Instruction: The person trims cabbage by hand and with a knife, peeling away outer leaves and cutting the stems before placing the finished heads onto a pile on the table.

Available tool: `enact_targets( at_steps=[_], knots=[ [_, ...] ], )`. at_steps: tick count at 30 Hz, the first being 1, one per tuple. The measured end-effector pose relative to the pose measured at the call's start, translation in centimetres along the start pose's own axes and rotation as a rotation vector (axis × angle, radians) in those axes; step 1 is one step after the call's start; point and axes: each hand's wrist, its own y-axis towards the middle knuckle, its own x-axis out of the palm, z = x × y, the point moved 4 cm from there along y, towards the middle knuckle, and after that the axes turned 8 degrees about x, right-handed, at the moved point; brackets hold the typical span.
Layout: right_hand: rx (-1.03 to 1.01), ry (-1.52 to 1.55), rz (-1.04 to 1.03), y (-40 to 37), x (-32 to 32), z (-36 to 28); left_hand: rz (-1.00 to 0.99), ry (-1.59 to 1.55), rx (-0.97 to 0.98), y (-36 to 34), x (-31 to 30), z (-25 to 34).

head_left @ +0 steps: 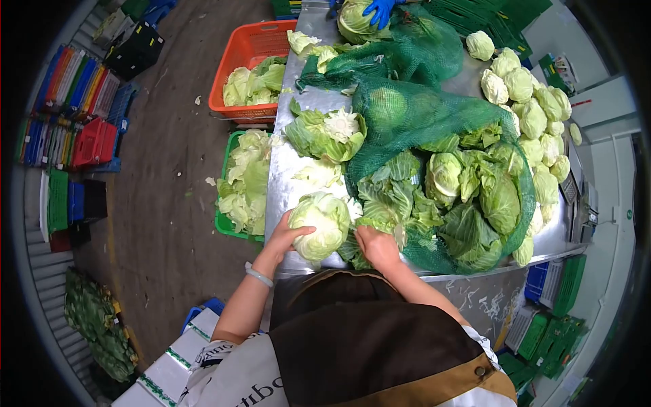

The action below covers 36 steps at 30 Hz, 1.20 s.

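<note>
1. While the person stood at the metal table, the left hand cupped the side of a pale cabbage, thumb on top and fingers spread wide.
2. The cabbage sat at the near edge of the table, just beside a big green net bag full of cabbages.
3. The right hand was curled by the cabbage's other side, among loose leaves. I could not tell if it held anything.
4. Far off, someone's blue glove touched another head.
5. An orange basket of leaves stood beside the table.
</note>
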Motion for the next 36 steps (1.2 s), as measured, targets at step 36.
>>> enact_targets(
  at_steps=[36],
  knots=[
    [0.509,0.152,-0.026,3.5,-5.1,10.8,-0.520,-0.506,0.491,-3.3,4.7,3.0]
  ],
)
